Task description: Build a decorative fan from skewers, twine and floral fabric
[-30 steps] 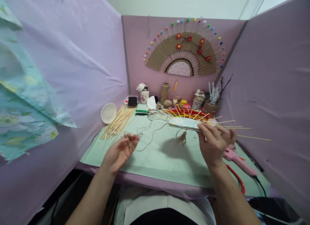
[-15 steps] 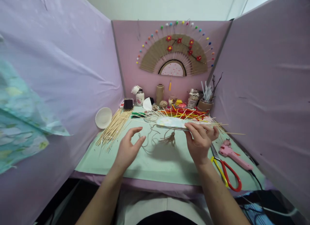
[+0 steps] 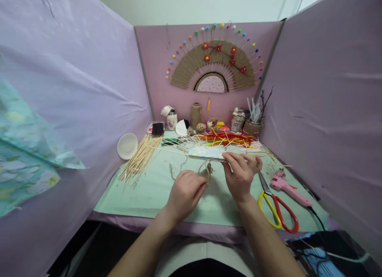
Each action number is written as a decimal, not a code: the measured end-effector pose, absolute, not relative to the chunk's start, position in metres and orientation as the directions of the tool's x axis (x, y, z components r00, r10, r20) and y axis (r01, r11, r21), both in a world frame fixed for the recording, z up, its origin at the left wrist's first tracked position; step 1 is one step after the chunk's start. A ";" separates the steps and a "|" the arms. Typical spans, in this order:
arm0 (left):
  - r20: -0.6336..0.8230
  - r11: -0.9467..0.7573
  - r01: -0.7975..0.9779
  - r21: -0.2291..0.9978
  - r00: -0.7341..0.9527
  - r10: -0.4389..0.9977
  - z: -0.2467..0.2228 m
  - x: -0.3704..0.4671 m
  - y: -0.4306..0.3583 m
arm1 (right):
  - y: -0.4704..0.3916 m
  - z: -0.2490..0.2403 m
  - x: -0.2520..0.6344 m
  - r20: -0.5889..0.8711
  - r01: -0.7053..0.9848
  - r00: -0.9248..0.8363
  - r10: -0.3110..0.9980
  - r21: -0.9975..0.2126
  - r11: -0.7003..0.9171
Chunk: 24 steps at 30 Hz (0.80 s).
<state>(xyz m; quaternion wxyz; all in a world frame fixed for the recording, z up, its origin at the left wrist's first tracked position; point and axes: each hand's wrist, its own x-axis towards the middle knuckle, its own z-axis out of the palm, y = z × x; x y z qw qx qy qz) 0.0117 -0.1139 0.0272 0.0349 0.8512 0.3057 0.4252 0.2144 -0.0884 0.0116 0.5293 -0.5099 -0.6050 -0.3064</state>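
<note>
My right hand (image 3: 241, 175) grips a half-round base (image 3: 205, 152) covered in pale blue flowered cloth, thumb below and fingers on top. Thin wooden sticks (image 3: 167, 150) fan out from its far edge and sides. Brown twine (image 3: 182, 162) hangs beneath it, ending in a small tassel (image 3: 209, 168). Closed in a pinch, my left hand (image 3: 186, 192) has its fingertips on the twine at the tassel, whose lower part they hide.
Scissors (image 3: 276, 209) with red and yellow handles and a pink glue gun (image 3: 291, 190) lie at right. Loose sticks (image 3: 140, 159) and a white dish (image 3: 127, 146) are at left. Pipe cleaners (image 3: 228, 138) lie behind the base; a finished fan (image 3: 185, 72) hangs on the back panel.
My left hand has moved right and closed from an open pose onto the twine by the tassel. My right hand and the base have shifted slightly left.
</note>
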 end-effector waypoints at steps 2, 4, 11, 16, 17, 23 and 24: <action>0.614 -0.837 0.514 0.190 0.603 0.509 0.026 0.014 -0.115 | -0.089 0.012 0.214 0.953 0.943 0.085 0.290 -0.171 0.285; 0.523 -0.835 0.517 0.187 0.667 0.530 0.025 0.013 -0.116 | -0.089 0.013 0.215 0.954 0.943 0.093 0.284 -0.176 0.283; 0.495 -0.676 0.546 0.495 0.463 0.736 0.016 -0.022 -0.099 | -0.090 0.019 0.220 0.954 0.923 0.134 0.268 -0.219 0.317; 0.722 -0.579 0.622 0.528 0.030 0.691 0.015 -0.042 -0.072 | -0.092 0.028 0.217 0.956 0.902 0.127 0.266 -0.223 0.370; 0.766 -0.588 0.629 0.509 -0.019 0.643 0.015 -0.042 -0.069 | -0.092 0.030 0.217 0.956 0.897 0.123 0.268 -0.222 0.382; 0.875 -0.739 0.508 0.443 -0.065 0.480 0.012 -0.023 -0.069 | -0.096 0.035 0.217 0.936 0.852 0.134 0.327 -0.277 0.444; 0.875 -0.757 0.474 0.451 -0.068 0.479 0.010 -0.019 -0.070 | -0.097 0.035 0.218 0.928 0.844 0.139 0.345 -0.293 0.448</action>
